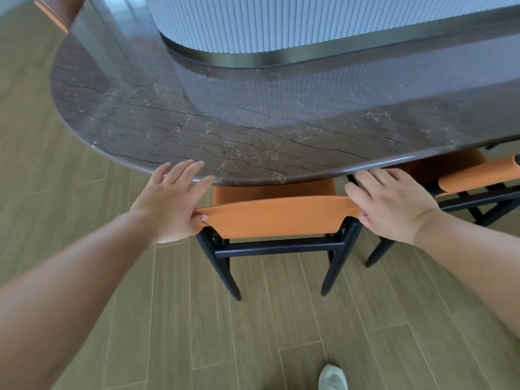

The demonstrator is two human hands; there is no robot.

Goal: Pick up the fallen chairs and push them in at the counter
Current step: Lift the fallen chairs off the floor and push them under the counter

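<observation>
An upright chair (277,218) with an orange backrest and black legs stands in front of me, its seat tucked under the dark marble counter (225,130). My left hand (171,201) rests on the left end of the backrest, fingers straight and spread, thumb against the orange edge. My right hand (391,201) rests on the right end in the same way, fingers extended toward the counter edge. A second orange chair (475,175) stands upright to the right, partly under the counter.
A ribbed white counter base (281,26) with a dark metal band rises beyond the marble top. Another orange chair back (53,15) shows at the far upper left. Wood-look floor planks surround me, and my white shoe (333,378) is at the bottom.
</observation>
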